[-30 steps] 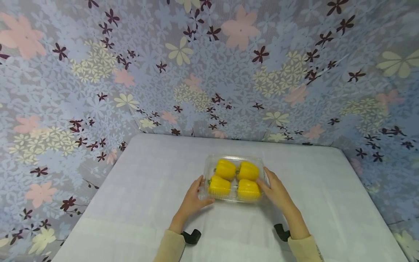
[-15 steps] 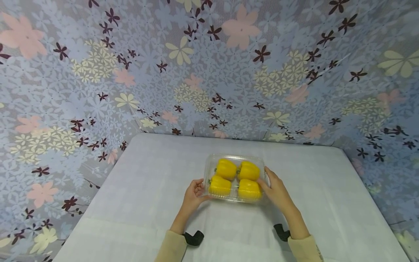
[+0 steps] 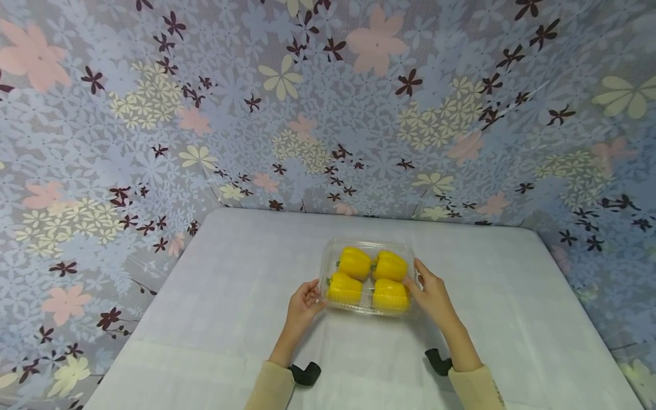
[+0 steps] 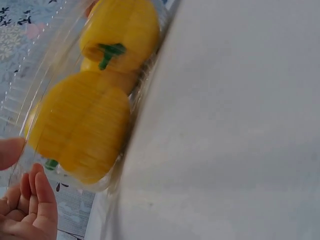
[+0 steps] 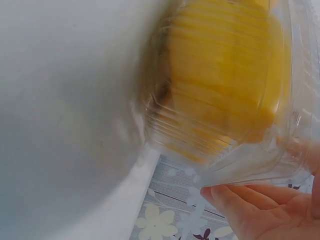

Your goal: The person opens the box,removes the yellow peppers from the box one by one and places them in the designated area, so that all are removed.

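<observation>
A clear plastic box (image 3: 366, 309) with ridged walls sits mid-table in the head view, holding several yellow bell peppers (image 3: 355, 263) with green stems. At its near left corner my left hand (image 3: 302, 304) pinches the edge, thumb in front and fingers curled. The left wrist view has those fingers (image 4: 46, 200) right beside the box wall, below a pepper (image 4: 82, 125). My right hand (image 3: 433, 293) grips the opposite side, its thumb toward the peppers. In the right wrist view, the fingers (image 5: 250, 207) lie along the outside of the box and the thumb is partly cut off.
The box is on a table with a white cover (image 3: 246, 256). Behind the table's far edge rises a flower-patterned cloth (image 3: 307, 114). Black wrist mounts (image 3: 306, 374) show beneath both forearms.
My left hand's fingers have gone from stretched along the box's left side to curled at its near left corner. The right hand keeps its place, and the box has barely shifted.
</observation>
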`<control>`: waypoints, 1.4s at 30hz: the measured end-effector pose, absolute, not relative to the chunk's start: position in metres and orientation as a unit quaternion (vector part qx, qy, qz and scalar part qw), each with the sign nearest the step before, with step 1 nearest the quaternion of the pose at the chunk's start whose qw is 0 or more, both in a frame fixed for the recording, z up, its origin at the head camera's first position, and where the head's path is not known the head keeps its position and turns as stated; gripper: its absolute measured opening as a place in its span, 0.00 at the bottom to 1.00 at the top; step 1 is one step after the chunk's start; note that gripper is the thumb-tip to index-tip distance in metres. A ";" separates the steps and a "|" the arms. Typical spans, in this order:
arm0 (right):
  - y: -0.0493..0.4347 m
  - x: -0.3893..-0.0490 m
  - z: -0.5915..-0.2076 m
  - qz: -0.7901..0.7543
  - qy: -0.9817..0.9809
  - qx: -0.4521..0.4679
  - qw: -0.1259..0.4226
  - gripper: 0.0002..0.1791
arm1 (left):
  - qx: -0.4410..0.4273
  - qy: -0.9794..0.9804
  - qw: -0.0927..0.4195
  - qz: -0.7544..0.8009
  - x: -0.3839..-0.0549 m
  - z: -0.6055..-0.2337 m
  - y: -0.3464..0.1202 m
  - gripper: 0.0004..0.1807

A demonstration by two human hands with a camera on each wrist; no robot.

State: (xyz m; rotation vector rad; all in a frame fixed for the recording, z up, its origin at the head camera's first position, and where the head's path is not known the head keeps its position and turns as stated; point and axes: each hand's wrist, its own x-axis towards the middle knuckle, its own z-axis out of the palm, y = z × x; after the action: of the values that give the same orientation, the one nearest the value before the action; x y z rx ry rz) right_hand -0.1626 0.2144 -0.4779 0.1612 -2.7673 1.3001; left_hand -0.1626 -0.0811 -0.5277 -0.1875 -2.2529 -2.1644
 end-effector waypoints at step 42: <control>0.218 -0.179 -0.449 0.597 -0.802 0.005 0.015 0.41 | -0.128 -0.812 0.050 -0.567 -0.192 -0.521 -0.076 0.24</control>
State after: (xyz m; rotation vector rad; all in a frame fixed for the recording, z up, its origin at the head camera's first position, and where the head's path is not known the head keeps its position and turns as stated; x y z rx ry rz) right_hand -0.1792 0.2177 -0.4487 0.0160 -2.4953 1.8577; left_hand -0.1922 -0.0758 -0.5206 -0.3883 -2.4735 -1.7269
